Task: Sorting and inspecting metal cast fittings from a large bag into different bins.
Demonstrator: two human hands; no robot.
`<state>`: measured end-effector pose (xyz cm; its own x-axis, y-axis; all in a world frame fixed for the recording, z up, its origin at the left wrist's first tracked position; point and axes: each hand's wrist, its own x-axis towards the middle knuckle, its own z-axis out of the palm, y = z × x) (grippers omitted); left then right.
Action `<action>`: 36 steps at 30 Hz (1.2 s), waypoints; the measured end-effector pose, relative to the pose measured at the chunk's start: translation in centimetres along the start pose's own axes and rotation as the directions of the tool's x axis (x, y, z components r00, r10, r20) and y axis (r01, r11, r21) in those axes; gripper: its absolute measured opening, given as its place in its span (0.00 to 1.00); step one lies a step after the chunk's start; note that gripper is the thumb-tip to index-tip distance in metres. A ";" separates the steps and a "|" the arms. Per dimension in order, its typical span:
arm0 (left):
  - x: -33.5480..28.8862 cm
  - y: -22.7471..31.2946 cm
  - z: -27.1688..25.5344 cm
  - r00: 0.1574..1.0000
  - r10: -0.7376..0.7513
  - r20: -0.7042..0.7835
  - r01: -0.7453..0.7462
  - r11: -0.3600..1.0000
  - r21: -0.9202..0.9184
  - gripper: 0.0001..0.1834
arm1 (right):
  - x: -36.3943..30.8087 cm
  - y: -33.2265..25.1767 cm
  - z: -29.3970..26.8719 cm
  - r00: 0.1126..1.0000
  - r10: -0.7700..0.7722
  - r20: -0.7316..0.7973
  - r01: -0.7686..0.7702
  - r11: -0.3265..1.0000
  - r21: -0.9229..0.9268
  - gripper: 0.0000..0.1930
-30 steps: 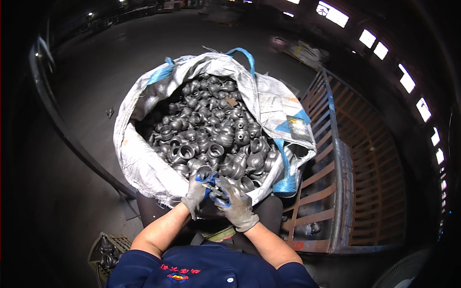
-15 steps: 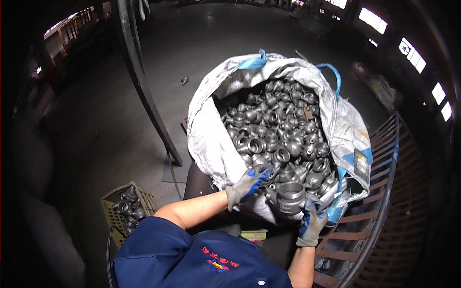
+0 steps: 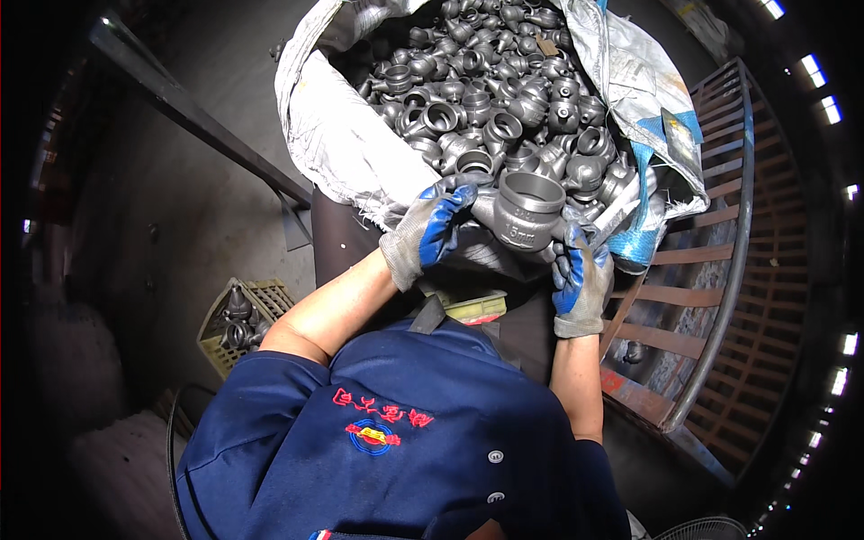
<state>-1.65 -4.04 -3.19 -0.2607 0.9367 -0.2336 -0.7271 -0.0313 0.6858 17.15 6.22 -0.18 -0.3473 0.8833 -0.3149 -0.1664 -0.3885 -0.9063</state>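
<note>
In front of my chest I hold a grey metal meter body (image 3: 526, 220), a cast piece with a wide round open mouth tilted upward and raised lettering on its side. My left hand (image 3: 427, 227), in a grey and blue work glove, is closed at its left end. At the opposite end, my gloved right hand (image 3: 583, 279) grips it with bent fingers. Just beyond, a large white woven sack (image 3: 355, 135) stands open, filled with a pile of similar grey castings (image 3: 504, 117). The piece hangs over the sack's near rim.
A yellowish plastic crate (image 3: 216, 346) with several castings stands on the floor at left. Railings of a rusty metal frame (image 3: 702, 297) run along the right. A dark metal post (image 3: 198, 112) slants at upper left. A pale green tray (image 3: 475, 308) lies below my hands.
The view has tipped down, so the sack and hands sit higher in the picture. Both hands still hold the meter body near the rim, its lettered side now more visible.
</note>
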 end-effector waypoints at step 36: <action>-0.8 -1.3 2.9 0.959 -0.103 0.263 0.194 0.917 -0.349 0.30 | -3.2 -3.4 0.4 0.921 -0.174 0.349 0.251 0.949 -0.190 0.23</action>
<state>1.34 -3.70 -1.84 -0.0081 0.9935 -0.1139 -0.9389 0.0316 0.3427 18.45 4.60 4.01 -0.6128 0.7895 -0.0337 -0.0700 -0.0968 -0.9928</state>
